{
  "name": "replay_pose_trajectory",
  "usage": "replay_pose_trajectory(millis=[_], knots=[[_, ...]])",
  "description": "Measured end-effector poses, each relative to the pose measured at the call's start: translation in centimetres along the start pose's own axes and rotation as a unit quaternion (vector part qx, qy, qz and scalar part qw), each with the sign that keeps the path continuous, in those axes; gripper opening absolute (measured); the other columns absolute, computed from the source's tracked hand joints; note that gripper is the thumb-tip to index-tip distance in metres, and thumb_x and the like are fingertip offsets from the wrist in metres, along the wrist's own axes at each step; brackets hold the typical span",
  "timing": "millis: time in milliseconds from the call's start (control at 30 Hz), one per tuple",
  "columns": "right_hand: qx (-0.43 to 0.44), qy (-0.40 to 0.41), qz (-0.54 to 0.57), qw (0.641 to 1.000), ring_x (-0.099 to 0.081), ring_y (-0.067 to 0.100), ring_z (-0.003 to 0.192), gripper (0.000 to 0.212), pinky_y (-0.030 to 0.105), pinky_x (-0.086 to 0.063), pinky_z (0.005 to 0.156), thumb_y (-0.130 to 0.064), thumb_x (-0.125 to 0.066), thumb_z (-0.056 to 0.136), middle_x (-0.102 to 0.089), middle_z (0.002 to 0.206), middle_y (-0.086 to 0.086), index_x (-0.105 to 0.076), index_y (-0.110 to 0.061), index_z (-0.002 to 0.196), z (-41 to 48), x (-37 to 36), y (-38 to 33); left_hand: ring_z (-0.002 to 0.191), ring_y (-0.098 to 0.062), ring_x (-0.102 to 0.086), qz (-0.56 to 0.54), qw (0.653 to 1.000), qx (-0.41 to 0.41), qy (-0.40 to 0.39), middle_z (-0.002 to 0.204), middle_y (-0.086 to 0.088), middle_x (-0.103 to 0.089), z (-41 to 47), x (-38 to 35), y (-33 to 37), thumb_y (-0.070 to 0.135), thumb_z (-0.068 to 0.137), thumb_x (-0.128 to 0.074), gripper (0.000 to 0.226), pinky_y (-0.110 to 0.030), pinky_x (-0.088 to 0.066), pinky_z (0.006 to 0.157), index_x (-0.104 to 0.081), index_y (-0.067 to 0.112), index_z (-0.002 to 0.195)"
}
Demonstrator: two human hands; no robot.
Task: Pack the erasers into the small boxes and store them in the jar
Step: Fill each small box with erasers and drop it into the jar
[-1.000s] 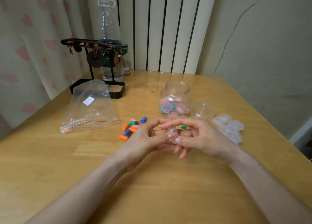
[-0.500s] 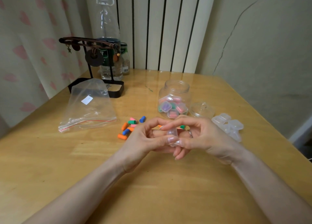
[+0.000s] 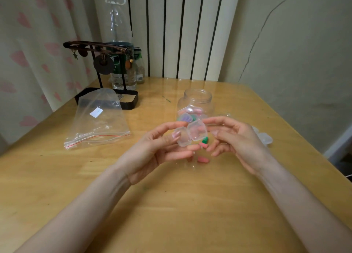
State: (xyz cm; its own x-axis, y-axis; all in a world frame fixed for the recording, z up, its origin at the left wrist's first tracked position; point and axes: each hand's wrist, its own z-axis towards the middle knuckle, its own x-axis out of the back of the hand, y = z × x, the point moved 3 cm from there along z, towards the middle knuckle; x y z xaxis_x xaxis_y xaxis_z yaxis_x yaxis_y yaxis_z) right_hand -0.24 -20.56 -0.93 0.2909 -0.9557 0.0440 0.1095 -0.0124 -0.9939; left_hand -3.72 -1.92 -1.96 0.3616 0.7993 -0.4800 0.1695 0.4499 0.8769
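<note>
A small clear box (image 3: 184,138) hangs open above the table, its hinged lid (image 3: 197,131) swung up to the right. My left hand (image 3: 152,151) pinches the box's base between thumb and forefinger. My right hand (image 3: 238,140) holds the lid's edge with forefinger and thumb. Nothing shows inside the box. Behind it stands the open glass jar (image 3: 198,100) with several filled boxes in it. A green eraser (image 3: 205,139) and two pink erasers (image 3: 203,159) show on the table under my hands; the other loose erasers are hidden.
Several empty clear boxes (image 3: 265,138) lie at the right behind my right hand. An empty zip bag (image 3: 99,125) lies at the left. At the back left are a black jewellery stand (image 3: 131,102) and a tall plastic bottle (image 3: 119,33). The table's right edge is close.
The shut box between my fingertips has been opened, its lid swung to the right. Both hands have risen and drawn slightly apart, now covering most of the loose erasers.
</note>
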Motion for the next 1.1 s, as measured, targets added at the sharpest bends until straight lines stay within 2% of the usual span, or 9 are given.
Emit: replay_pose_trajectory(millis=[100,167,267,433,667,867,933,1000,1100], knots=[[0.009,0.054,-0.125,0.991,-0.058,0.006,0.054,0.020,0.018,-0.049,0.050,0.000,-0.062,0.085,-0.072,0.089,0.005,-0.070,-0.013,0.098,0.8,1.0,1.2,0.089,-0.033,-0.071,-0.067,0.996,0.001,0.058,0.110,-0.025,-0.066,0.2,0.6,0.4,0.008,0.082,-0.053,0.029,-0.027,-0.059,0.060,-0.057,0.009,0.110],[0.031,0.060,-0.342,0.937,-0.050,0.000,0.053,0.016,0.011,-0.040,0.055,-0.011,-0.074,0.077,-0.067,0.080,-0.004,-0.072,-0.023,0.087,1.3,1.2,1.8,0.082,-0.026,-0.073,-0.076,0.990,-0.020,0.115,0.109,-0.021,-0.068,0.4,1.5,0.7,0.011,0.079,-0.056,0.029,-0.026,-0.059,0.054,-0.057,0.013,0.109],[-0.009,-0.014,-0.522,0.853,-0.054,-0.001,0.070,0.020,0.021,-0.043,0.066,-0.034,-0.082,0.067,-0.062,0.079,-0.013,-0.070,-0.033,0.083,1.3,0.3,3.4,0.091,-0.024,-0.071,-0.048,0.985,-0.045,0.161,0.104,-0.013,-0.071,0.5,3.0,1.0,0.017,0.073,-0.061,0.035,-0.033,-0.050,0.086,-0.053,0.018,0.108],[0.044,0.100,-0.437,0.893,-0.053,0.004,0.066,0.017,0.029,-0.043,0.065,-0.027,-0.082,0.069,-0.060,0.074,-0.012,-0.065,-0.031,0.066,1.9,0.5,3.7,0.096,-0.024,-0.070,-0.028,0.988,-0.044,0.147,0.107,-0.015,-0.070,0.4,2.8,1.0,0.020,0.075,-0.061,0.037,-0.031,-0.054,0.081,-0.057,0.016,0.112],[0.086,0.149,-0.468,0.867,-0.059,0.020,0.082,0.012,0.036,-0.049,0.071,-0.020,-0.078,0.073,-0.064,0.087,-0.002,-0.067,-0.019,0.079,2.8,-0.1,5.6,0.092,-0.027,-0.070,-0.061,0.991,-0.032,0.112,0.112,-0.019,-0.068,0.0,1.0,0.9,0.007,0.078,-0.057,0.042,-0.016,-0.050,0.044,-0.059,0.012,0.119],[0.104,0.176,-0.496,0.844,-0.061,0.019,0.078,0.007,0.035,-0.050,0.067,-0.016,-0.071,0.078,-0.064,0.080,-0.004,-0.065,-0.018,0.080,2.5,-0.2,4.9,0.093,-0.027,-0.070,-0.065,0.991,-0.050,0.106,0.114,-0.015,-0.068,0.0,1.1,0.8,0.002,0.079,-0.056,0.042,-0.018,-0.054,0.056,-0.058,0.012,0.120],[0.142,0.222,-0.400,0.878,-0.061,0.013,0.069,0.008,0.030,-0.051,0.064,-0.011,-0.073,0.078,-0.066,0.073,-0.005,-0.066,-0.014,0.078,1.9,0.0,3.0,0.089,-0.026,-0.071,-0.072,0.991,-0.049,0.100,0.112,-0.015,-0.069,0.1,0.9,0.6,-0.002,0.082,-0.053,0.039,-0.017,-0.054,0.051,-0.058,0.011,0.119],[0.197,0.210,-0.202,0.936,-0.061,0.005,0.065,0.012,0.017,-0.049,0.061,-0.006,-0.076,0.076,-0.068,0.073,-0.006,-0.066,-0.014,0.078,0.6,-0.5,0.1,0.093,-0.031,-0.069,-0.059,0.993,-0.047,0.085,0.111,-0.018,-0.068,0.3,0.8,0.3,0.001,0.080,-0.055,0.039,-0.024,-0.059,0.061,-0.058,0.009,0.118],[0.315,0.121,-0.176,0.925,-0.063,0.007,0.073,0.017,0.020,-0.050,0.064,-0.004,-0.076,0.076,-0.069,0.079,-0.005,-0.067,-0.016,0.082,-1.3,-2.7,-2.6,0.098,-0.035,-0.067,-0.026,0.998,-0.017,0.056,0.112,-0.022,-0.067,0.4,0.4,-0.4,0.006,0.076,-0.056,0.040,-0.031,-0.058,0.078,-0.060,0.006,0.116]])
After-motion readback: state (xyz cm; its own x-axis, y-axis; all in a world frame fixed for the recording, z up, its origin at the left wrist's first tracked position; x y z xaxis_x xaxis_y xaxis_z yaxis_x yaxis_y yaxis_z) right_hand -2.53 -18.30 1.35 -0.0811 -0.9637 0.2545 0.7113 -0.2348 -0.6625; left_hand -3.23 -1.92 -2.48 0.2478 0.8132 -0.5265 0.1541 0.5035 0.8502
